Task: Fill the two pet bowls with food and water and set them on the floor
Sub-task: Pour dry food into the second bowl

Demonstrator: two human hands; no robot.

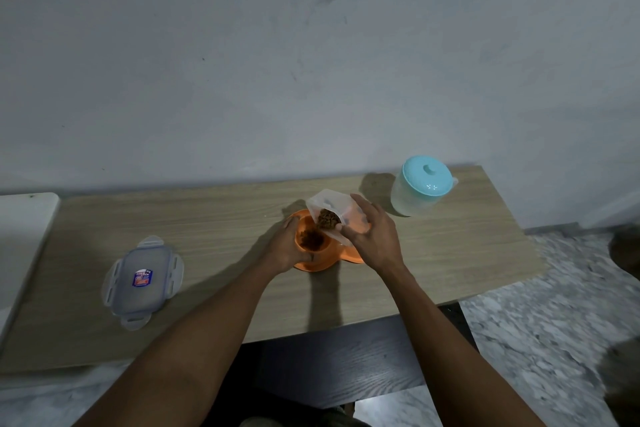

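While the right hand (pixel 374 239) is clamping its fingers around the clear food container (pixel 327 206) and holding it tipped, mouth down and leftward, the left hand (pixel 285 248) is gripping the left rim of the orange double bowl (pixel 318 265) at mid-bench (pixel 207 218). In the head view, the container's mouth is hanging just above the left well, where kibble (pixel 311 239) is lying. The right well is sitting mostly hidden beneath the right hand, the nearer one to it. Counting: one bowl unit with two wells, one container, one loose lid (pixel 142 282) at near left, one lidded water jug (pixel 424 185) at far right.
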